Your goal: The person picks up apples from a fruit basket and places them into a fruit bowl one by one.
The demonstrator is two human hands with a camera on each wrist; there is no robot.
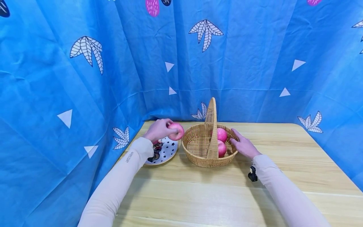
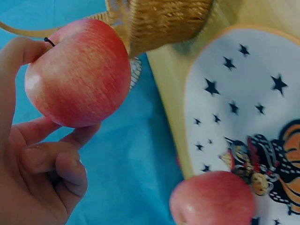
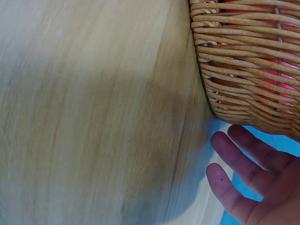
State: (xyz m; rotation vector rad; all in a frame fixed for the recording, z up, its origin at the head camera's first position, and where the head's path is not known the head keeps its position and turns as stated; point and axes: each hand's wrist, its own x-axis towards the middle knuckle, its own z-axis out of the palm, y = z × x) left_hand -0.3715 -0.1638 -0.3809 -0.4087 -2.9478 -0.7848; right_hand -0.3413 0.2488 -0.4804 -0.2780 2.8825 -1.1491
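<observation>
Gripping, head view: left hand (image 1: 158, 130) clamps an apple (image 1: 177, 131) near the plate's (image 1: 171, 154) right edge; basket (image 1: 202, 162) stands near the desk's (image 1: 198, 195) far edge.
Plate, left wrist view: second apple (image 2: 213, 199) sits there.
Basket, right wrist view: right hand's (image 3: 272, 192) fingers spread apart beside it.

Oval tan wicker basket (image 1: 198, 161): on pale wooden table (image 1: 184, 195), two round red apples (image 1: 221, 135) in its right half. Round white plate (image 1: 173, 148): left of basket, one apple (image 2: 211, 199) on it. Blue fabric curtain (image 1: 249, 63): behind table.

Left hand (image 1: 159, 130) in a pinch
</observation>
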